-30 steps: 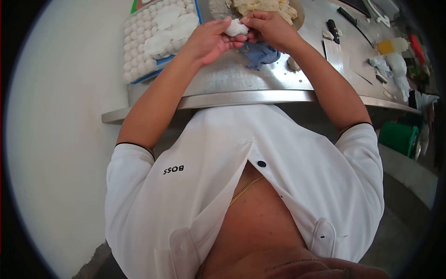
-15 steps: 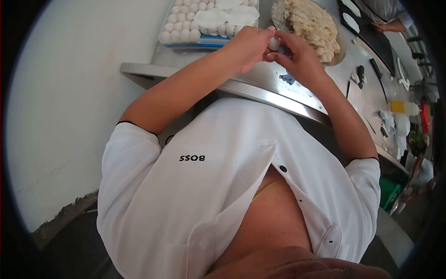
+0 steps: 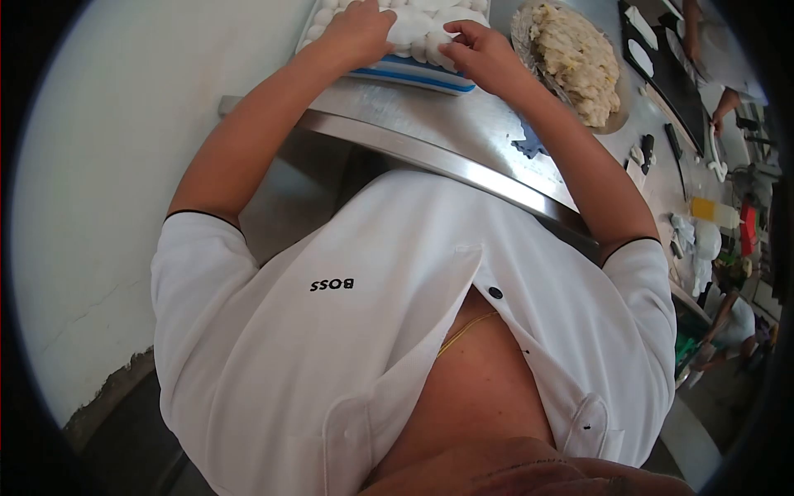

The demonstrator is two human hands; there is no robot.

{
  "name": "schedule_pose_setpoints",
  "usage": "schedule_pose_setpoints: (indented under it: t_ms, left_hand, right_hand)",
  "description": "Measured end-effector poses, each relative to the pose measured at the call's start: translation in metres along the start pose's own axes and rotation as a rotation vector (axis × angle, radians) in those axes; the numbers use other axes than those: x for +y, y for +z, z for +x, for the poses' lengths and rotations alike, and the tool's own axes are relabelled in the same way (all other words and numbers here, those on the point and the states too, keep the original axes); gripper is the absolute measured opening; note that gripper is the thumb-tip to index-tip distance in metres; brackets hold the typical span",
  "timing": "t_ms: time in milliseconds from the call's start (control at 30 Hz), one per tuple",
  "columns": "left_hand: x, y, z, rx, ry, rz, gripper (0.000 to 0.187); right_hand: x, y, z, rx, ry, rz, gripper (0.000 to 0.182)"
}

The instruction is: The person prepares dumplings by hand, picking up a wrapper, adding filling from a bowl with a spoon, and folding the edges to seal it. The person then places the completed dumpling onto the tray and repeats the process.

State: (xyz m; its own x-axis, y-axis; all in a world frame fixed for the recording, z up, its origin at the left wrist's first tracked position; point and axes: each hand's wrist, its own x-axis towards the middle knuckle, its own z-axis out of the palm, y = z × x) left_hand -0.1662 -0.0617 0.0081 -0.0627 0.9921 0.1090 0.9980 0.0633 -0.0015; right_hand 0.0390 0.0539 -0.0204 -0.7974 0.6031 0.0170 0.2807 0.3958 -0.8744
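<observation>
A white plastic tray with a blue band (image 3: 430, 76) holds rows of round white dough balls, with flat white dough rounds (image 3: 409, 26) laid on top. My left hand (image 3: 357, 35) reaches over the tray's left part, its fingertips closed at the edge of one flat dough round. Over the right part, my right hand (image 3: 484, 56) has thumb and index finger around a white dough ball (image 3: 435, 48) at the front row. Some fingertips of both hands are hidden behind the hands.
Right of the tray sits a large bowl of pale, lumpy filling (image 3: 575, 62). A blue cloth (image 3: 529, 142) lies on the steel table (image 3: 397, 107). Further right are knives (image 3: 648, 149), a yellow bottle (image 3: 711, 211) and a black board (image 3: 674, 83). Another person's arm (image 3: 728, 107) shows behind it.
My hands have parted and moved left from beside the bowl to over the tray. The white ball they held together is no longer between them. The view has shifted slightly.
</observation>
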Motion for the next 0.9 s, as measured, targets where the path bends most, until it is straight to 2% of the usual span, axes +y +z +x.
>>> schedule_pose_setpoints:
  t_ms: [33, 167, 267, 333, 467, 533, 667, 733, 867, 900]
  left_hand:
    - [0.004, -0.006, 0.002, -0.141, -0.012, 0.014, 0.032]
    - [-0.003, 0.012, 0.006, -0.033, 0.037, -0.025, 0.030]
    - [-0.012, 0.014, 0.012, -0.077, 0.067, -0.042, 0.026]
    - [-0.020, 0.010, 0.020, -0.226, -0.008, -0.127, 0.019]
    - [-0.033, 0.030, 0.029, -0.230, 0.012, -0.122, 0.019]
    - [-0.034, 0.032, 0.025, -0.075, 0.068, -0.174, 0.023]
    - [-0.038, 0.035, 0.029, -0.042, 0.040, -0.203, 0.020]
    - [-0.042, 0.033, 0.033, 0.092, -0.041, -0.396, 0.021]
    - [-0.046, 0.020, 0.030, 0.219, -0.164, -0.500, 0.020]
    - [-0.046, 0.019, 0.029, 0.289, -0.230, -0.618, 0.021]
  right_hand:
    - [0.005, 0.006, 0.008, -0.021, -0.001, -0.048, 0.041]
    - [-0.003, 0.021, 0.016, -0.057, -0.040, -0.150, 0.035]
    - [0.001, 0.035, 0.023, -0.026, -0.144, -0.201, 0.036]
    - [-0.004, 0.040, 0.024, -0.050, -0.156, -0.258, 0.035]
    - [-0.015, 0.047, 0.026, -0.113, -0.156, -0.346, 0.033]
    - [-0.019, 0.050, 0.027, -0.110, -0.168, -0.372, 0.032]
    - [-0.024, 0.059, 0.033, -0.106, -0.190, -0.425, 0.029]
    - [-0.030, 0.063, 0.037, -0.123, -0.176, -0.461, 0.030]
    - [-0.033, 0.073, 0.042, -0.127, -0.127, -0.476, 0.030]
    - [-0.034, 0.074, 0.042, -0.129, -0.127, -0.476, 0.030]
